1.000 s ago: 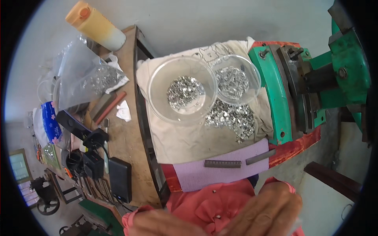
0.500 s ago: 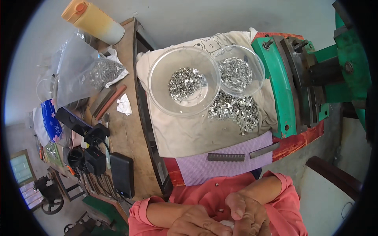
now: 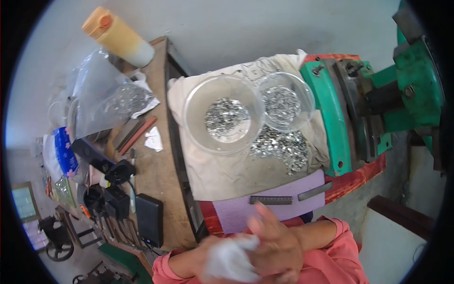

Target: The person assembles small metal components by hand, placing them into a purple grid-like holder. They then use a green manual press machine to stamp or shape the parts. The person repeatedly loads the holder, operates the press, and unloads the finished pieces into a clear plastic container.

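Low in front of my body, both hands are close together and smeared by motion. A crumpled white tissue (image 3: 231, 261) is in my left hand (image 3: 207, 253), whose fingers are mostly hidden behind it. Against the tissue lies my right hand (image 3: 279, 244), its thumb sticking up and its fingers apart. Just beyond the hands, a dark notched metal bar (image 3: 270, 200) and a plain flat metal strip (image 3: 315, 191) rest on a purple mat (image 3: 231, 215).
A large clear tub (image 3: 191, 128) and a smaller clear bowl (image 3: 309, 99) hold small metal parts on a beige cloth (image 3: 208, 180). Loose metal pieces (image 3: 288, 149) are heaped beside them. A green machine (image 3: 333, 132) stands right; a wooden bench (image 3: 163, 189) with a black power bank (image 3: 149, 220) is left.
My hands have risen and moved apart slightly, showing more of the white tissue. My right thumb now points up toward the mat. The scene has shifted a little downward in view.
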Demonstrator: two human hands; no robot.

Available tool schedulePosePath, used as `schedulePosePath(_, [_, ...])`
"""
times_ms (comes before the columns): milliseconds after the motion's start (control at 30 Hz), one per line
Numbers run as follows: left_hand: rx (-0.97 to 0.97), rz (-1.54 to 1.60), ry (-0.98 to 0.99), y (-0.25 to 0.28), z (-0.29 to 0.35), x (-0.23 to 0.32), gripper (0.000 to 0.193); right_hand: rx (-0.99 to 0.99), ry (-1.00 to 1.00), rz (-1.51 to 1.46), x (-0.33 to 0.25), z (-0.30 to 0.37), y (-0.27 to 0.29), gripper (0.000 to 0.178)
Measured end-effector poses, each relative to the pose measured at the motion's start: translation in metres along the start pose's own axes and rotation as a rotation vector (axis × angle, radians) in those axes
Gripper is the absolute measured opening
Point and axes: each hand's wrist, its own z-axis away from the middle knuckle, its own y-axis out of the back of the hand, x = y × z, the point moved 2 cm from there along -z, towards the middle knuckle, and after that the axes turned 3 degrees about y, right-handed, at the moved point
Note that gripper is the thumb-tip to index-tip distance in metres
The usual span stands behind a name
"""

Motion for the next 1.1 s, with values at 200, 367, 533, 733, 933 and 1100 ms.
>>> schedulePosePath(200, [0.098, -1.276, 0.277, 0.06, 0.019, 0.002, 0.031, 0.152, -0.141, 0.285, 0.023, -0.002, 0.001, 0.053])
schedulePosePath(367, [0.033, -1.701, 0.629, 0.129, 0.043, 0.0, 0.034, 0.062, -0.333, 0.544, 0.03, 0.051, 0.011, 0.048])
schedulePosePath(533, [-0.222, -1.76, 0.915, 0.148, 0.066, -0.002, 0.048, -0.087, -0.458, 0.827, 0.029, 0.081, 0.021, 0.044])
schedulePosePath(733, [-0.027, -1.522, 0.966, 0.142, 0.06, 0.004, 0.044, -0.098, -0.495, 0.916, 0.033, 0.088, 0.023, 0.043])
schedulePosePath(933, [0.205, -1.471, 0.701, 0.117, 0.034, 0.019, 0.032, -0.133, -0.418, 0.959, 0.039, 0.083, 0.028, 0.038])
schedulePosePath(1100, [0.23, -1.075, 0.695, 0.055, 0.014, -0.013, 0.017, -0.122, -0.44, 0.829, 0.039, 0.068, 0.04, 0.031])
